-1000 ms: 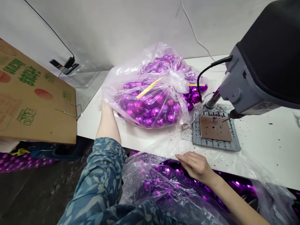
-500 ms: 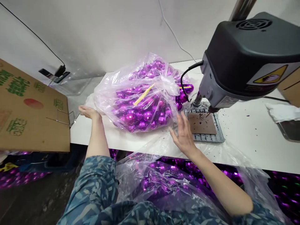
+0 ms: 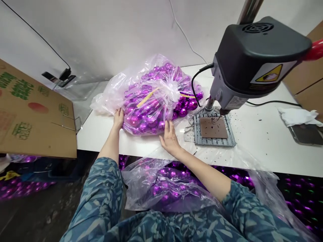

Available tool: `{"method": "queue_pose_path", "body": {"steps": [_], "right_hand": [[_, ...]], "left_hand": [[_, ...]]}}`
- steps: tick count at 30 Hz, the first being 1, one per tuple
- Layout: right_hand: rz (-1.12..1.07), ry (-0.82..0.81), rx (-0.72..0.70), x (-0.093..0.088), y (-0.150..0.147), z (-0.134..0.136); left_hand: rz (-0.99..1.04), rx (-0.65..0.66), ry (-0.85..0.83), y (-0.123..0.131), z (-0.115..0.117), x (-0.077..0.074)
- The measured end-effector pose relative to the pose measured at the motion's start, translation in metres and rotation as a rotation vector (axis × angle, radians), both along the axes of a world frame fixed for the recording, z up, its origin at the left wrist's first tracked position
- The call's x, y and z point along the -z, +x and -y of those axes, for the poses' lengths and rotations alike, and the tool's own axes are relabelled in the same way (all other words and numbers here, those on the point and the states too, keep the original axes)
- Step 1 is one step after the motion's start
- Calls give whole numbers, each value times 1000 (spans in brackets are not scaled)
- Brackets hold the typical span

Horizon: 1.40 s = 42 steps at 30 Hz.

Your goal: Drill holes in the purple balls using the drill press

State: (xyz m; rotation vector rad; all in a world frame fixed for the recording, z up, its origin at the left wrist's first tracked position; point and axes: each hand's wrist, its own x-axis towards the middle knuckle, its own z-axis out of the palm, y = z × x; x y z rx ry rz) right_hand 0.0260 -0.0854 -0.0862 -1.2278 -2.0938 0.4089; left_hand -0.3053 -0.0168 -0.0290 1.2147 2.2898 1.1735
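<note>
A clear plastic bag (image 3: pixel 146 114) full of shiny purple faceted balls lies on the white table, gathered at its top and with a yellow strip on it. My left hand (image 3: pixel 118 119) rests against the bag's lower left side, its fingers laid along the plastic. On the lower right side, my right hand (image 3: pixel 171 138) touches the bag with fingers apart. More purple balls (image 3: pixel 184 109) show at the bag's right, by a second yellow strip. A second clear bag (image 3: pixel 171 188) of purple balls sits below the table edge, in front of my body.
A black and grey bench drill (image 3: pixel 254 64) stands on the right over a brown board (image 3: pixel 213 127) on a slotted metal base (image 3: pixel 198 137), with dark shavings around. Far right lie a white tissue (image 3: pixel 297 116) and a dark phone-like object (image 3: pixel 306 134). A cardboard box (image 3: pixel 37 114) stands left.
My left hand has moved right, from the loose plastic at the bag's left end to its lower left side. The right hand has shifted left to the bag's front. The view has turned slightly.
</note>
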Motion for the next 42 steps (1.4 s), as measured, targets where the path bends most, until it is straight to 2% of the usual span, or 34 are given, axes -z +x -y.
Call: {"method": "queue_pose_path", "body": {"steps": [4,6,7,8,9,10,11,12,13,14,16,18,21,23,26,28,30,33,36,38,40,42], "right_hand": [[15,-41,-44,-3,-10,-1],[23,-46,-79,-5,-7,0],[25,-44,-95,-5,-4,1],[26,-41,-108,-6,0,2],[25,-35,-119,-6,4,5],[23,-28,-129,-6,8,7],[19,-18,-138,-5,12,11],[13,-7,-149,-5,17,15],[6,6,-161,-5,23,19],[-1,20,-174,-5,30,23],[-21,52,-198,-7,50,33],[-47,86,-211,-8,78,43],[-94,123,-204,-9,129,59],[-135,132,-185,-7,164,71],[-218,135,-136,-9,212,84],[-295,137,-85,-19,240,85],[-400,147,-2,-41,265,77],[-605,191,164,-94,288,51],[-779,255,255,-156,293,19],[-867,248,224,-188,288,0],[-925,223,202,-207,281,-17],[-952,231,193,-213,277,-30]], "left_hand": [[-117,-227,243,20,9,-24],[-185,-221,372,47,16,-40],[-215,-148,419,66,20,-48],[-251,-21,483,90,23,-55],[-303,139,556,117,27,-60],[-371,354,590,146,29,-62],[-430,565,594,177,30,-63],[-482,743,527,208,28,-61],[-529,858,440,238,25,-57],[-549,896,355,264,19,-53],[-571,872,210,306,1,-42],[-570,799,55,332,-20,-35],[-554,723,-81,345,-44,-30],[-515,699,-68,343,-49,-28],[-366,661,39,331,-40,-21],[-208,628,150,322,-24,-15],[10,584,299,316,-4,-12],[506,541,461,318,30,-15],[1081,526,361,327,61,-25],[1341,477,272,334,78,-30],[1485,400,241,342,91,-33],[1570,345,210,350,100,-32]]}}
